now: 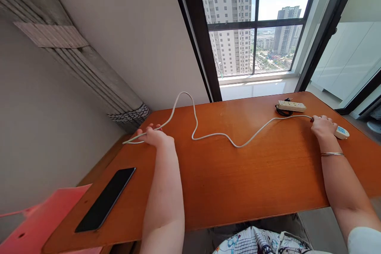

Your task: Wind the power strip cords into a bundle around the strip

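Observation:
A long white power cord point(218, 134) runs in loose waves across the orange-brown wooden table point(238, 182). At the table's far left, my left hand point(154, 135) has the cord between its fingers; a doubled length sticks out to the left and another part arches up behind the hand. On the right, my right hand point(324, 126) is closed around a white power strip point(341, 132), gripping it close to where the cord enters. One end of the strip, with blue on its top, shows beyond the hand; the rest is covered.
A second white power strip point(291, 106) with a coiled black cord point(283, 112) lies near the back right edge. A black phone or tablet point(105, 200) rests at the front left. Beside the table are a pink bag point(56, 214), a tied curtain point(89, 71) and a window point(256, 24).

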A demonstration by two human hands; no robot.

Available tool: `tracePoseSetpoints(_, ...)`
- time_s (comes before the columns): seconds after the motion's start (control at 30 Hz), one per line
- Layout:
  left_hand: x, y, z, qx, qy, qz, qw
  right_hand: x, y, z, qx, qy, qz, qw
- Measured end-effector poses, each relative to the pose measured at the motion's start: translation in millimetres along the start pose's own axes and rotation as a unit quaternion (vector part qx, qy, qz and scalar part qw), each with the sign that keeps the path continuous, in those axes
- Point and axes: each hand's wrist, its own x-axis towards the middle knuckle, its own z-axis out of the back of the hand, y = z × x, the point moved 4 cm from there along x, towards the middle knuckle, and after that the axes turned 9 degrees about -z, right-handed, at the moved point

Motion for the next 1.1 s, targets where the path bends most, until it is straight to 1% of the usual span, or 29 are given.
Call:
tracePoseSetpoints(0.1,-3.2,11.4,4.8,0.023,-0.065,0.062,0.996,-3.6,2.9,-0.7,-0.017,0.011,0.008,1.0)
tracePoseSetpoints(0.17,-5.9,18.9,7.3,0.035,-0.091,0.116,0.988,-4.4,4.4,-2.5,-0.027,0.021,0.018,0.999)
tracePoseSetpoints(0.27,-10.0,26.9,9.8,0.05,-0.106,0.197,0.973,-4.2,6.7,-6.1,-0.042,0.026,0.03,0.998)
tracePoseSetpoints(0.33,-14.6,30.6,7.0,0.054,-0.094,0.244,0.964,-4.3,8.1,-7.7,-0.046,0.019,0.029,0.998)
tracePoseSetpoints(0.4,-23.2,33.9,-2.4,0.051,-0.057,0.276,0.958,-4.7,9.2,-9.3,-0.044,0.015,0.026,0.999)
tracePoseSetpoints(0.47,-37.8,37.0,-18.1,0.043,0.005,0.293,0.955,-5.2,10.4,-11.2,-0.038,0.012,0.03,0.999)
tracePoseSetpoints(0.5,-47.9,38.2,-27.2,0.034,0.043,0.296,0.954,-5.3,11.0,-12.1,-0.034,0.008,0.033,0.999)
tracePoseSetpoints(0.57,-73.1,38.9,-45.3,0.014,0.138,0.292,0.946,-5.2,12.3,-13.6,-0.023,-0.005,0.046,0.999)
tracePoseSetpoints(0.6,-87.8,37.6,-53.7,0.003,0.203,0.28,0.938,-5.0,12.8,-14.3,-0.017,-0.012,0.052,0.998)
tracePoseSetpoints(0.63,-105.2,33.7,-64.5,0.015,0.342,0.238,0.909,-4.8,13.0,-15.0,-0.013,-0.017,0.055,0.998)
tracePoseSetpoints(0.67,-124.7,29.5,-71.8,0.035,0.47,0.196,0.86,-4.5,13.1,-15.6,-0.01,-0.018,0.057,0.998)
tracePoseSetpoints(0.7,-144.1,24.9,-75.4,0.055,0.579,0.152,0.799,-4.4,13.1,-16.1,-0.008,-0.018,0.059,0.998)
tracePoseSetpoints(0.73,-162.0,20.7,-75.9,0.088,0.671,0.098,0.729,-4.3,13.2,-16.4,-0.007,-0.018,0.06,0.998)
tracePoseSetpoints(0.77,-176.6,17.2,-74.3,0.128,0.737,0.039,0.663,-4.4,13.4,-16.3,-0.006,-0.018,0.062,0.998)
tracePoseSetpoints(0.8,-187.4,14.6,-71.9,0.17,0.779,-0.02,0.604,-4.5,13.8,-16.0,-0.004,-0.019,0.065,0.998)
tracePoseSetpoints(0.83,-194.1,13.0,-69.5,0.212,0.799,-0.069,0.559,-4.8,14.5,-15.6,-0.002,-0.021,0.069,0.997)
tracePoseSetpoints(0.87,-197.0,12.5,-67.8,0.25,0.803,-0.104,0.53,-5.2,15.7,-15.4,0.001,-0.022,0.074,0.997)
tracePoseSetpoints(0.9,-196.9,12.9,-66.7,0.285,0.799,-0.124,0.515,-5.7,17.3,-15.4,0.004,-0.021,0.081,0.996)
tracePoseSetpoints(1.0,-183.3,19.9,-64.9,0.392,0.76,-0.132,0.501,-7.5,24.0,-17.0,0.021,-0.013,0.113,0.993)
tracePoseSetpoints(1.1,-157.6,30.2,-61.8,0.498,0.704,-0.123,0.49,-8.2,29.7,-20.7,0.032,-0.004,0.144,0.989)
